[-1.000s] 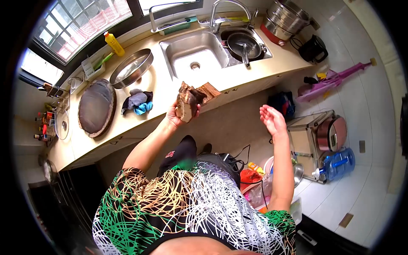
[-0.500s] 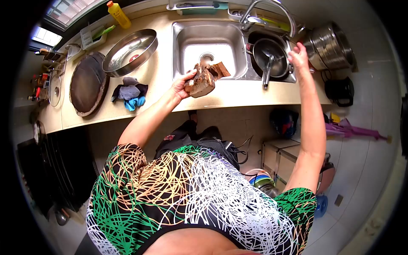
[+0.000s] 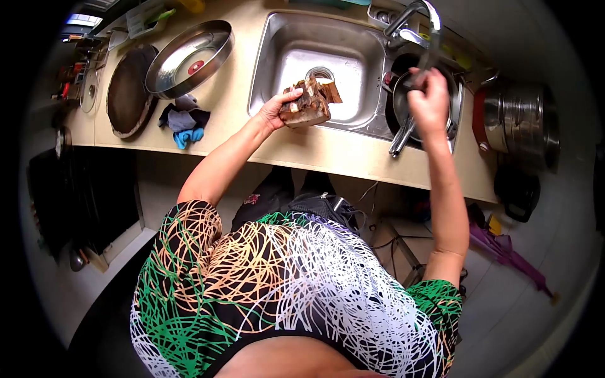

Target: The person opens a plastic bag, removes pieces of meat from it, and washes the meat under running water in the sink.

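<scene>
One rough brown block (image 3: 307, 108) is grasped in the left hand (image 3: 273, 113), over the front edge of the larger basin (image 3: 315, 47). The faucet (image 3: 435, 25) is clasped near its blurred end by the right hand (image 3: 430, 101). Of two basins, the smaller basin (image 3: 458, 112) is occupied by one dark pan (image 3: 401, 106). One steel dish (image 3: 173, 72) is red-marked inside.

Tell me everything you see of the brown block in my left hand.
The block is chunky, mottled dark and reddish brown, with a paler, flatter face toward you and a thin flap jutting right. It looks like wood with bark. Your left hand grips its left end, thumb on top, holding it over the front edge of the sink; whether it touches there is unclear.
</scene>
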`<state>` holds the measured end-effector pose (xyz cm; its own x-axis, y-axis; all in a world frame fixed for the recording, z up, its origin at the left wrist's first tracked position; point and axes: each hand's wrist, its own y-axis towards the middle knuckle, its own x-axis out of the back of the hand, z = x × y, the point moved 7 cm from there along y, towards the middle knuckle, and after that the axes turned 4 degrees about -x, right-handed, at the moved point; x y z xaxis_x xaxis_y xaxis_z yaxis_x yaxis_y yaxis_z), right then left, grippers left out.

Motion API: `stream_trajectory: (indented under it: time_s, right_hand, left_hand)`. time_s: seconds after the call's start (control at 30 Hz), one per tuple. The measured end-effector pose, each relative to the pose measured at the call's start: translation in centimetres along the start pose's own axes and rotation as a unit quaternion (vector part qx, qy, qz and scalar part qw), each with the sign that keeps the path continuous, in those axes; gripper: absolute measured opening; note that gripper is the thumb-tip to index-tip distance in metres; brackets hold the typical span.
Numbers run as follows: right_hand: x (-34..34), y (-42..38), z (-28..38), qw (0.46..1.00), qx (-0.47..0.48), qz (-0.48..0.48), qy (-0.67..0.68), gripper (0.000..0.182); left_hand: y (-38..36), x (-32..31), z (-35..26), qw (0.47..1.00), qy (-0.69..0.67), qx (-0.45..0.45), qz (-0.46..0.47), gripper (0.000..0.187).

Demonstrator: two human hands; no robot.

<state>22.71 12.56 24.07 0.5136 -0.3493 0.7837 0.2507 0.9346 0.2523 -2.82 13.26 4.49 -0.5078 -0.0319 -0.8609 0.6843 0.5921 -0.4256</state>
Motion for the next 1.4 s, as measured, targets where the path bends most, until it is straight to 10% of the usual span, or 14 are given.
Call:
stream_trajectory:
  time_s: [0.27,0.57,0.87,1.1,1.27,1.4]
  right_hand:
    - [-10.3,5.0,6.9,0.979,0.002,0.115,0.166,0.052]
    - [-4.3,6.6,-16.1,0.805,-0.52,-0.022,0.284,0.012]
    - [-3.0,14.2,-17.5,0.797,-0.454,-0.072,0.391,0.049]
    - [-5.8,11.8,-12.2,0.789,-0.411,-0.177,0.421,0.007]
    - [-16.5,4.2,-1.3,0.826,-0.383,0.001,0.414,0.044]
    - [-22.0,1.8,5.7,0.736,-0.434,0.168,0.491,0.032]
  left_hand:
    - [4.1,2.0,-1.8,0.997,-0.007,-0.025,-0.072,0.034]
    - [6.1,4.0,-3.8,0.982,-0.155,0.017,-0.102,0.038]
    - [8.7,7.7,-5.2,0.971,-0.2,-0.009,-0.129,0.046]
    - [6.9,9.3,-6.3,0.967,-0.188,-0.038,-0.17,0.034]
    - [7.9,11.8,-6.3,0.956,-0.213,-0.047,-0.195,0.037]
    - [7.9,11.8,-6.7,0.959,-0.197,-0.057,-0.194,0.039]
